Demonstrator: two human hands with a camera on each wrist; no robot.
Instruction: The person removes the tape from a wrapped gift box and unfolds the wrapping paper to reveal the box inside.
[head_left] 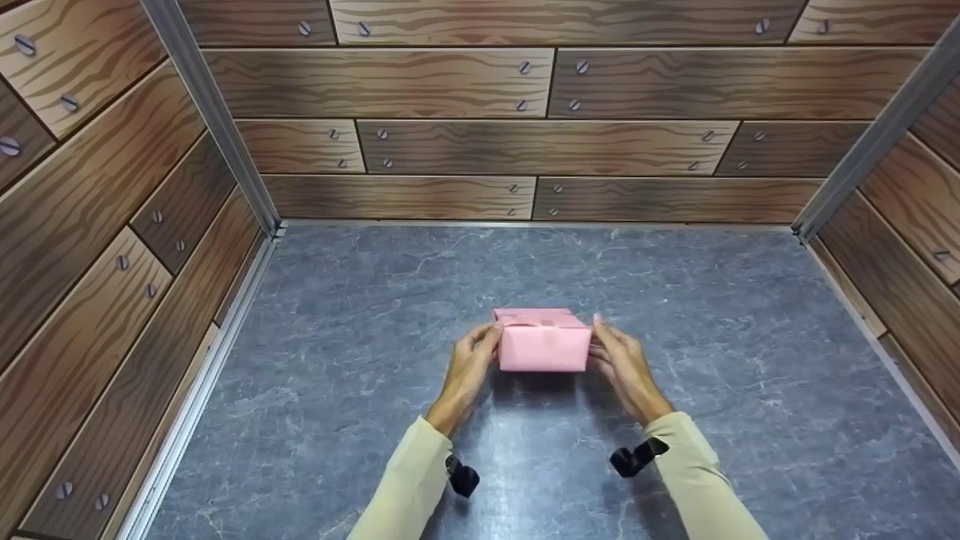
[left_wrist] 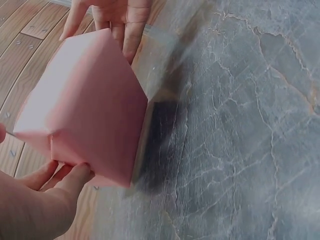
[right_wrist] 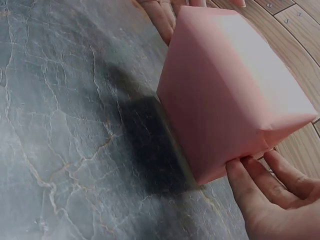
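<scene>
pale yellow sleeves (head_left: pixel 405 480) reach in from the near edge, each with a small black wrist camera (head_left: pixel 463 476) strapped over its inner side. beyond the cuffs, the left hand (head_left: pixel 471 360) and the right hand (head_left: pixel 622 364) hold a pink paper-wrapped box (head_left: pixel 544 349) between them, one at either end. the left hand pinches its end with the thumb up near the top edge and the other fingers bent in against the end face lower down; the right hand pinches the opposite end in much the same way, thumb uppermost.

the box is out in front of the person, near the middle of the grey marbled tabletop (head_left: pixel 360 315), its long side facing them. a dark shadow (head_left: pixel 536 384) lies just below it, and it looks raised, though i cannot tell if any edge touches the surface. folds in the paper show at its corners.

wood-plank panels (head_left: pixel 450 82) printed with slotted screws stand behind and on both sides, with grey metal posts (head_left: pixel 217 120) at the two far corners.
</scene>
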